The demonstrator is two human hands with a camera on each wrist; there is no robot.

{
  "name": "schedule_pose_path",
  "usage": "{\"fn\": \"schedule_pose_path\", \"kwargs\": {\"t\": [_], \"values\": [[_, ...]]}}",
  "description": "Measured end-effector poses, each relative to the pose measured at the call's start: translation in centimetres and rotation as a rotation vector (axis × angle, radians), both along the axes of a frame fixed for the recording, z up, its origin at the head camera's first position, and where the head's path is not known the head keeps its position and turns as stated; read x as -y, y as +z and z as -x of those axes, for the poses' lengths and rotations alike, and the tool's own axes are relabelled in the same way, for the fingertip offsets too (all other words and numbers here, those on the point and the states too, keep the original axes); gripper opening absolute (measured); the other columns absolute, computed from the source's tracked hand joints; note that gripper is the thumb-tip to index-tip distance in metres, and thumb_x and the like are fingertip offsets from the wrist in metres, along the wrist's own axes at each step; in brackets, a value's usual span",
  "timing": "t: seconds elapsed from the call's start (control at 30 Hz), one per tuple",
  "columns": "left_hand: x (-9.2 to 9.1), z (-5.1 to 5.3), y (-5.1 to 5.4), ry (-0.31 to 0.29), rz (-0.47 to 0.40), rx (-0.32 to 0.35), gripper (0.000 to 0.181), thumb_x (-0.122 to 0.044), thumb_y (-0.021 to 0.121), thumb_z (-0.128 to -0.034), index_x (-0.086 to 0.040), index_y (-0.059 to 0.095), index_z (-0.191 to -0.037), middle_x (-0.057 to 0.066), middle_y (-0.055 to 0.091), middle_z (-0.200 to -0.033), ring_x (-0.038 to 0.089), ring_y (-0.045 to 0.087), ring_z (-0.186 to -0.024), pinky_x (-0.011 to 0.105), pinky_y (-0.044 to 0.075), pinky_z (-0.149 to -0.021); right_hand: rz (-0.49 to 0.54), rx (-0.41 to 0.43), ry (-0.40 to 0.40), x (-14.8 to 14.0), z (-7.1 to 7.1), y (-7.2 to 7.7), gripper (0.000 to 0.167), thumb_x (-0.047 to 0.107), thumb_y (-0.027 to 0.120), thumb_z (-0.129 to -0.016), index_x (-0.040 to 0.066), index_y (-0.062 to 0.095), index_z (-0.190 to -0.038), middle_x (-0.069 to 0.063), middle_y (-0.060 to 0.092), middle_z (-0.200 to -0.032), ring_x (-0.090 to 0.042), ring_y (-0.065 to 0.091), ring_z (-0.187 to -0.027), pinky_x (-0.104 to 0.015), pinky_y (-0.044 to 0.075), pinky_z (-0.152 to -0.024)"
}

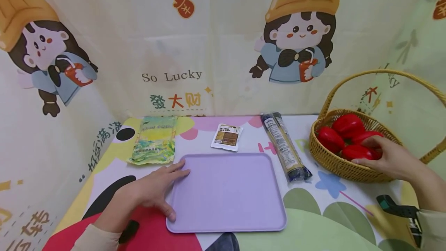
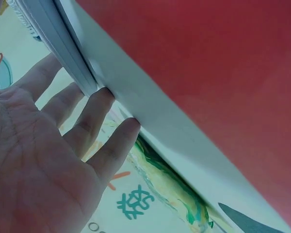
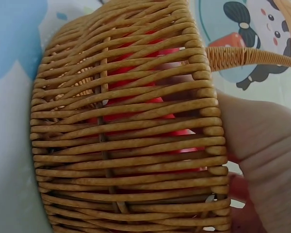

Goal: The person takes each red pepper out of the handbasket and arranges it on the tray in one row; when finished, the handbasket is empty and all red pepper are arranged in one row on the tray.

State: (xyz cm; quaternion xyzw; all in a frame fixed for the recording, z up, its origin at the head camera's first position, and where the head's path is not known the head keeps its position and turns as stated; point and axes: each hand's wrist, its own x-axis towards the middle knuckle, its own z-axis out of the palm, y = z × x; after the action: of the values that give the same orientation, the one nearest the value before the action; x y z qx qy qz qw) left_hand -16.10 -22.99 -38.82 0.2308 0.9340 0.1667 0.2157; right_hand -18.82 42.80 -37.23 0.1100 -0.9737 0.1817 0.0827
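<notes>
Head view: tray (image 1: pixel 228 193) lies well left of right hand (image 1: pixel 393 158), long axis side to side; left hand (image 1: pixel 153 187) nearer, spread against its left edge. Right hand's thumb and fingers curl about red object (image 1: pixel 357 152) in basket (image 1: pixel 334 166). Tray smooth lilac, round-cornered; basket woven wicker, arched handle; red object glossy, rounded

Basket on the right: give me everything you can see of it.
The basket is tan and woven, apparently wicker, with gaps in its wall and a tall arched handle. It stands upright on the table, holding several shiny red items. The right hand reaches in over the rim; whether it touches the rim is unclear.
</notes>
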Motion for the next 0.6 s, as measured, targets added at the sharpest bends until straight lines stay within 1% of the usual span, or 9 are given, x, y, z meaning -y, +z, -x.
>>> {"fn": "schedule_pose_path", "kwargs": {"t": [0.07, 0.1, 0.2, 0.4, 0.47, 0.6], "values": [[0.03, -0.15, -0.02, 0.006, 0.001, 0.007, 0.121, -0.058, 0.096, -0.0541, -0.021, 0.044, -0.156, 0.010, 0.022, -0.170, 0.045, 0.020, -0.154, 0.068, 0.032, -0.116, 0.003, 0.014, 0.009, 0.06, 0.10, -0.02, 0.065, 0.030, 0.095, -0.074, -0.007, 0.060, -0.115, -0.026, 0.067, -0.107, -0.024, 0.062, -0.087, -0.016, 0.044, -0.063], [0.06, -0.17, 0.03, 0.007, 0.001, 0.009, 0.121, -0.057, 0.096, -0.0543, -0.021, 0.043, -0.157, 0.010, 0.021, -0.171, 0.045, 0.019, -0.154, 0.068, 0.031, -0.116, 0.004, 0.025, 0.010, 0.11, 0.13, -0.01, 0.066, 0.030, 0.094, -0.075, -0.008, 0.060, -0.116, -0.027, 0.067, -0.107, -0.029, 0.063, -0.088, -0.016, 0.044, -0.063], [0.12, -0.39, -0.16, 0.009, -0.007, 0.022, 0.121, -0.057, 0.095, -0.0549, -0.020, 0.042, -0.157, 0.011, 0.020, -0.171, 0.045, 0.018, -0.155, 0.068, 0.030, -0.116, -0.009, 0.050, 0.026, 0.03, 0.32, 0.21, 0.066, 0.030, 0.093, -0.076, -0.010, 0.059, -0.117, -0.029, 0.066, -0.109, -0.038, 0.063, -0.091, -0.017, 0.044, -0.064], [0.31, -0.67, -0.72, 0.025, -0.008, 0.031, 0.121, -0.057, 0.095, -0.0545, -0.022, 0.042, -0.157, 0.009, 0.020, -0.171, 0.043, 0.018, -0.155, 0.067, 0.032, -0.116, -0.054, 0.072, 0.058, -0.10, 0.82, 0.35, 0.064, 0.029, 0.092, -0.077, -0.009, 0.061, -0.117, -0.028, 0.068, -0.108, -0.041, 0.064, -0.095, -0.021, 0.047, -0.067], [0.28, -0.58, -0.67, 0.027, -0.005, 0.029, 0.121, -0.057, 0.095, -0.0545, -0.022, 0.042, -0.157, 0.009, 0.020, -0.171, 0.043, 0.018, -0.155, 0.067, 0.033, -0.115, -0.062, 0.097, 0.050, -0.13, 0.91, 0.43, 0.066, 0.032, 0.092, -0.078, -0.009, 0.060, -0.119, -0.029, 0.068, -0.109, -0.043, 0.064, -0.095, -0.026, 0.049, -0.069], [-0.03, -0.34, -0.11, 0.013, -0.004, 0.026, 0.121, -0.055, 0.096, -0.0555, -0.020, 0.042, -0.158, 0.011, 0.021, -0.171, 0.043, 0.018, -0.155, 0.066, 0.034, -0.115, -0.085, 0.142, 0.029, -0.43, 0.85, 0.56, 0.070, 0.035, 0.090, -0.079, -0.009, 0.057, -0.123, -0.035, 0.066, -0.112, -0.049, 0.064, -0.096, -0.045, 0.053, -0.074]]}}
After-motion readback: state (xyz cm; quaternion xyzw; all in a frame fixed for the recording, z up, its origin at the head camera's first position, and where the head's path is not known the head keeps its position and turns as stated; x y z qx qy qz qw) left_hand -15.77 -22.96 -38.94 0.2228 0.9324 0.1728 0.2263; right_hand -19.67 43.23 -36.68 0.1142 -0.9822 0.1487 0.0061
